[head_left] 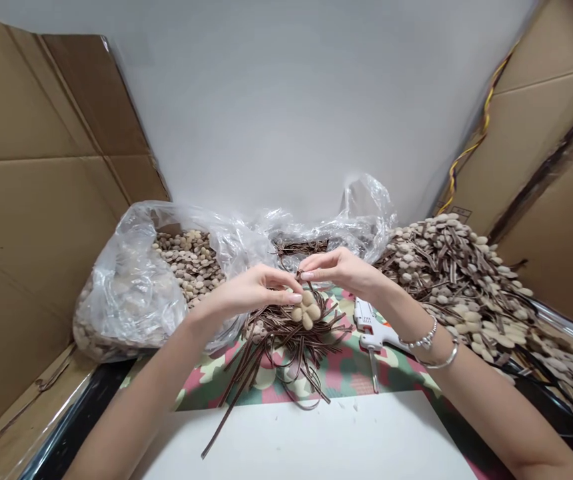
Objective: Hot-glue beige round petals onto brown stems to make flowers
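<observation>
A beige, padded flower shape hangs at the fingertips of my left hand, whose thumb and fingers are closed at its upper edge. Just above it, my right hand pinches a short brown strip between thumb and fingertips. The two hands almost meet, and the strip's lower end is hidden by the fingers. Beneath them lies a loose heap of long brown cords, with some ends reaching over a white board.
A white glue gun lies right of the cords on a patterned cloth. At left, a clear plastic bag holds many beige pieces. A large pile of flower pieces with brown strips stands right. Cardboard walls flank both sides.
</observation>
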The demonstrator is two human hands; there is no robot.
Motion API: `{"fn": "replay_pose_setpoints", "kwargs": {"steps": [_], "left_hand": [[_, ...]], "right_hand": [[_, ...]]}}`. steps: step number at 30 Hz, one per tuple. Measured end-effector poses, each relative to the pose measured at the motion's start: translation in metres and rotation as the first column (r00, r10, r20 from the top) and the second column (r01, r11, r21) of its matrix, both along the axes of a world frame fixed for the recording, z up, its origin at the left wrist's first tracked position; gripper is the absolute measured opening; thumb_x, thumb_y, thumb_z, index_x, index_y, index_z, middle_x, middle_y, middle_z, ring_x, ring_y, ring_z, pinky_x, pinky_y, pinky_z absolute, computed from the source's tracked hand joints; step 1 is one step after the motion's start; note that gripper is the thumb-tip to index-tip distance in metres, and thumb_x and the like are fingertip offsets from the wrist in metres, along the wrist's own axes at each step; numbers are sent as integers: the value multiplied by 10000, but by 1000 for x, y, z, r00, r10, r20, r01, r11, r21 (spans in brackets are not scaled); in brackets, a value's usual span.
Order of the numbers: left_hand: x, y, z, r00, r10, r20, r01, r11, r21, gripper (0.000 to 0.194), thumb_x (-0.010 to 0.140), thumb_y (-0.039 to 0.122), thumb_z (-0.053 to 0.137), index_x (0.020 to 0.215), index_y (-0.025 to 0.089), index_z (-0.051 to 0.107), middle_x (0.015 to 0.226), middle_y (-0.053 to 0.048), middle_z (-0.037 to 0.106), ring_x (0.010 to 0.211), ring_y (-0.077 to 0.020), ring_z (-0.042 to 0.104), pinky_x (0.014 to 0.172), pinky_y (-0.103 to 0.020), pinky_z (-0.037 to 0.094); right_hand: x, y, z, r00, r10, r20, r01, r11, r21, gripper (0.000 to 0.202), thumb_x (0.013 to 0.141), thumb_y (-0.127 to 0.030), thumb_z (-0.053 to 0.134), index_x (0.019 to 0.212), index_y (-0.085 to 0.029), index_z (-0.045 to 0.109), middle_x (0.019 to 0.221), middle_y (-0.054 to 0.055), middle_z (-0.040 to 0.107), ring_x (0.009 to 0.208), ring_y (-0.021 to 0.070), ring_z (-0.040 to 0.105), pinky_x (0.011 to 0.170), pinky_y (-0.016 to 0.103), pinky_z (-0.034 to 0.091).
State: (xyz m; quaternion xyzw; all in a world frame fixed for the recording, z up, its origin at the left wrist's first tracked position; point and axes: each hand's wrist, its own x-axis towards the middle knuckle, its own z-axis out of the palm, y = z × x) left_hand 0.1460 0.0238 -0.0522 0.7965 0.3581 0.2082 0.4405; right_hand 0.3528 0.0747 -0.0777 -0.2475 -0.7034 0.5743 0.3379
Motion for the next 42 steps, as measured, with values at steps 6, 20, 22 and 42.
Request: {"fn": "replay_pose_setpoints", "kwargs": {"steps": [6, 20, 22, 42], "left_hand": [[22, 2, -17, 974, 100, 202, -102, 995, -3, 206, 817, 276, 555, 896, 111, 649, 942, -111, 671, 865, -183, 618, 829, -333, 445], [20, -3, -13, 980, 65, 190, -53, 996, -66, 200, 805, 299, 572, 894, 135, 644, 926, -83, 676, 862, -170, 610, 825, -318, 436], [19, -3, -14, 978, 71, 198, -59, 996, -66, 218, 811, 319, 562, 917, 146, 641, 943, -79, 676, 876, -174, 609, 834, -327, 426], [23, -7, -15, 986, 49, 161, -47, 999, -12, 184, 848, 282, 504, 913, 142, 605, 891, -60, 646, 832, -150, 581, 771, -297, 425]], "right_hand": [[-1, -1, -1, 987, -114, -109, 108, 992, -60, 122, 598, -227, 766, 709, -202, 721, 828, 33, 649, 772, 146, 578, 723, 304, 444], [1, -5, 0, 995, -85, -49, 81, 994, -79, 184, 684, -332, 716, 793, -185, 702, 736, 24, 632, 665, 121, 546, 623, 268, 431], [-2, -8, 1, 991, -123, -57, 121, 992, -29, 174, 688, -335, 710, 771, -182, 701, 726, 25, 634, 675, 122, 548, 630, 265, 428], [-12, -25, 7, 931, -342, -127, 358, 925, 126, 172, 702, -321, 692, 740, -155, 670, 686, 29, 635, 627, 119, 562, 588, 255, 454]]}}
